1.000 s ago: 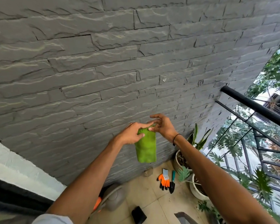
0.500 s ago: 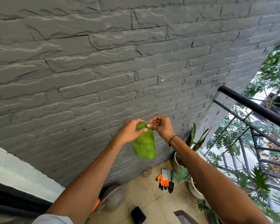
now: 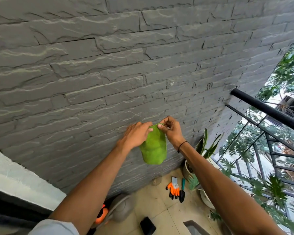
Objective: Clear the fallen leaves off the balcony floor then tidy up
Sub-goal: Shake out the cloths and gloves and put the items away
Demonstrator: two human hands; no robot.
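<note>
Green cloth [image 3: 154,148], a small textured piece that may be a mitt or bag, hangs in the air in front of the grey stone wall [image 3: 109,68], held up by its top edge well above the balcony floor [image 3: 159,209]. Left hand [image 3: 137,134] grips the upper left of that edge, its fingers curled over the fabric with the back of the hand toward the camera. Right hand [image 3: 171,131] pinches the upper right corner between thumb and fingertips, a thin black band [image 3: 182,145] around its wrist. The two hands are close together at the top of the cloth, and the rest of it droops freely below them. Down on the pale tiles, an orange and black glove [image 3: 173,189] lies flat beside a small trowel with a teal handle [image 3: 182,190], the two just next to each other. Near them, against the wall, stands a white pot with long upright leaves [image 3: 205,146], and another white pot [image 3: 206,198] sits closer to the black railing [image 3: 268,111], with leafy plants spread along the bars. Below the left forearm a grey rounded object [image 3: 123,209] rests on the floor beside something orange [image 3: 101,216], too hidden to identify.
</note>
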